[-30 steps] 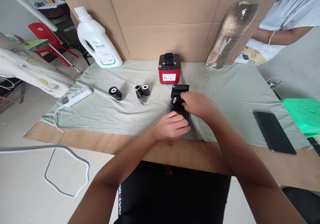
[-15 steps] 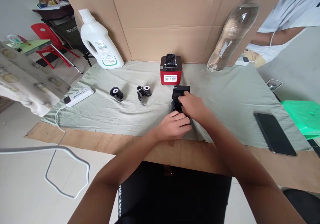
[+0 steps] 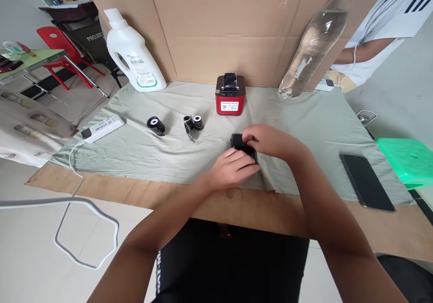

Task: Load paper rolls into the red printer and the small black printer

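Note:
On the cloth before me lies a small black box-shaped device whose hinged lid now lies down or nearly so. My left hand is wrapped round its near side, holding it, and covers much of it. Curled over the far right of the lid, the fingers of my right hand grip or press its edge; their tips are partly hidden. Beyond it stands a red and black printer with dark film on top. Left of that lie rolls of black film, a pair and a single one.
A white detergent bottle and a clear water bottle lean against the cardboard. A power strip lies left, a phone right. Behind the cardboard is a person's arm; a green stool stands right.
The raised lid of the black device has swung down toward me. My right hand moved with it and now bends over the lid. My left hand stays on the device. The view shifted slightly.

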The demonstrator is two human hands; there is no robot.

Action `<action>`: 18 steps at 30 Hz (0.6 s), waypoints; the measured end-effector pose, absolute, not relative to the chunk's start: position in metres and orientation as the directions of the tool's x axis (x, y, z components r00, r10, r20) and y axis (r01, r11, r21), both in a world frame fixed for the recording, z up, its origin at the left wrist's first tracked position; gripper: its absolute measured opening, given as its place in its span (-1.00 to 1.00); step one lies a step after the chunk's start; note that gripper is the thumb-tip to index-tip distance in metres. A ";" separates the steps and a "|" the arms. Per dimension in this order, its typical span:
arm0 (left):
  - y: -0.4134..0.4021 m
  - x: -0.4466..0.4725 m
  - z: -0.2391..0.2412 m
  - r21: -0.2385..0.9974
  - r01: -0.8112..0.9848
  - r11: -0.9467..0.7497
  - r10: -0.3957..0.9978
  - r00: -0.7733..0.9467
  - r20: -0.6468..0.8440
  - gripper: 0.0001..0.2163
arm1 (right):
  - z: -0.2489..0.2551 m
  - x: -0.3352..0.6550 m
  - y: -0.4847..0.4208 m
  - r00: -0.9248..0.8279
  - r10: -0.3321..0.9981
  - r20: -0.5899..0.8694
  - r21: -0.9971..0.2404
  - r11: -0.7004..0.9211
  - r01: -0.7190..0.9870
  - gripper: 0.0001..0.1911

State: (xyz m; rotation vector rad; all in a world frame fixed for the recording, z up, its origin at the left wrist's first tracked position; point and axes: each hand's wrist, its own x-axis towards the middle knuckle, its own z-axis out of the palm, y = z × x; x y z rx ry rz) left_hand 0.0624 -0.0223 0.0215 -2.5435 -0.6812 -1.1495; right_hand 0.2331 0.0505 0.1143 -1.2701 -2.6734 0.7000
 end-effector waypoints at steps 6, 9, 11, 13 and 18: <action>-0.023 0.060 0.025 0.019 0.524 -0.852 0.314 0.480 0.819 -0.79 | 0.109 0.238 0.057 -0.642 0.748 -0.171 -0.472 0.509 0.719 -0.84; -0.023 0.058 0.029 0.177 0.508 -0.843 0.406 0.385 0.829 -0.82 | 0.102 0.249 0.074 -0.559 0.814 -0.160 -0.448 0.445 0.776 -0.69; -0.020 0.056 0.029 0.408 0.475 -0.780 0.553 0.217 0.804 -0.84 | 0.098 0.257 0.084 -0.530 0.799 -0.284 -0.465 0.368 0.805 -0.59; -0.013 0.055 0.025 0.653 0.401 -0.642 0.722 0.031 0.691 -0.82 | 0.095 0.261 0.092 -0.520 0.735 -0.435 -0.496 0.287 0.820 -0.54; 0.011 0.056 0.004 0.953 0.233 -0.196 0.963 -0.140 0.232 -0.86 | 0.089 0.263 0.095 -0.516 0.644 -0.565 -0.615 0.088 0.784 -0.35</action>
